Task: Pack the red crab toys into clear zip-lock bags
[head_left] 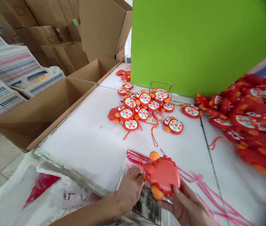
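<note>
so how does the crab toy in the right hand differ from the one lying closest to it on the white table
The held toy shows its plain red back, while the table toy shows its white side with coloured dots. The held toy is in the right hand; the table toy lies on the white table. Both are red and orange.

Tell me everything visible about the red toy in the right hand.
The red toy looks like glossy plastic, its plain back facing the camera, front hidden. Two orange claws stick out near its narrow end, where an orange cord shows beside the left hand. The right hand grips its opposite edge, above the table.
</note>
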Demonstrator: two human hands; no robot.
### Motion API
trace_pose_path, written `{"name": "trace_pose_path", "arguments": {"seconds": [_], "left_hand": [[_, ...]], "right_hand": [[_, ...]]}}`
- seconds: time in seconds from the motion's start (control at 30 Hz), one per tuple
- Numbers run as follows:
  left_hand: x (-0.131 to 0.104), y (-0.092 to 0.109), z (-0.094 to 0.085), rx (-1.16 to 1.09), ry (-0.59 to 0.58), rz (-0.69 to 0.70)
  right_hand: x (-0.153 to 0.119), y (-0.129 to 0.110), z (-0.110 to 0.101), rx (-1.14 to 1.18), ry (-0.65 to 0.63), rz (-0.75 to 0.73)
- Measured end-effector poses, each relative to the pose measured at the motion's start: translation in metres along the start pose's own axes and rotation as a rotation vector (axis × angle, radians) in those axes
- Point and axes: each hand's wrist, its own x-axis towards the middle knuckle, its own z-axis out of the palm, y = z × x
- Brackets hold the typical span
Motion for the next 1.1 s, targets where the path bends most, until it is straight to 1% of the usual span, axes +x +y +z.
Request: {"name": "trace_pose_path", "arguments": {"seconds": [0.07, 0.13, 0.2, 0.27, 0.33, 0.43, 0.5, 0.57, 0.6, 0.63, 0.67, 0.7, 0.73, 0.77, 0.83, 0.9, 1.0, 1.1], "left_hand": [[0.000, 0.003, -0.002, 0.063, -0.052, 0.054], [-0.001, 0.005, -0.005, 0.128, -0.086, 0.098], [-0.003, 0.007, -0.008, 0.172, -0.087, 0.143], [-0.004, 0.007, -0.010, 0.201, -0.075, 0.193], [-0.004, 0.009, -0.014, 0.229, -0.063, 0.245], [-0.004, 0.010, -0.025, 0.203, -0.014, 0.267], [-0.005, 0.009, -0.037, 0.115, 0.048, 0.258], [-0.007, 0.006, -0.053, 0.010, 0.143, 0.192], [-0.008, 0.005, -0.060, -0.045, 0.188, 0.113], [-0.008, 0.003, -0.065, -0.110, 0.218, 0.000], [-0.008, 0.001, -0.069, -0.190, 0.225, -0.132], [-0.007, 0.000, -0.071, -0.282, 0.206, -0.258], [-0.005, -0.001, -0.070, -0.377, 0.167, -0.355], [-0.002, -0.002, -0.066, -0.463, 0.118, -0.415], [0.004, -0.003, -0.055, -0.586, 0.048, -0.440], [0.010, -0.003, -0.044, -0.650, 0.016, -0.437], [0.013, -0.003, -0.034, -0.664, 0.042, -0.440], [0.012, -0.001, -0.033, -0.632, 0.078, -0.409]], "right_hand": [[0.007, 0.003, 0.002, -0.208, 0.096, -0.156], [0.015, 0.007, 0.002, -0.481, 0.164, -0.322], [0.022, 0.012, -0.002, -0.743, 0.162, -0.423], [0.024, 0.016, -0.009, -0.935, 0.131, -0.487], [0.022, 0.018, -0.015, -1.074, 0.109, -0.530], [0.015, 0.018, -0.021, -1.188, 0.134, -0.586], [0.010, 0.017, -0.021, -1.217, 0.127, -0.562], [0.005, 0.016, -0.019, -1.225, 0.102, -0.517], [0.004, 0.016, -0.019, -1.225, 0.099, -0.499], [0.002, 0.017, -0.018, -1.223, 0.113, -0.492], [0.002, 0.018, -0.017, -1.219, 0.131, -0.493], [0.001, 0.019, -0.017, -1.214, 0.151, -0.495], [0.001, 0.021, -0.017, -1.209, 0.170, -0.500], [0.001, 0.022, -0.016, -1.208, 0.185, -0.508], [0.001, 0.023, -0.017, -1.221, 0.201, -0.517], [0.001, 0.022, -0.019, -1.265, 0.181, -0.518], [0.002, 0.017, -0.024, -1.364, 0.113, -0.530], [0.005, 0.007, -0.027, -1.451, 0.022, -0.531]]}}
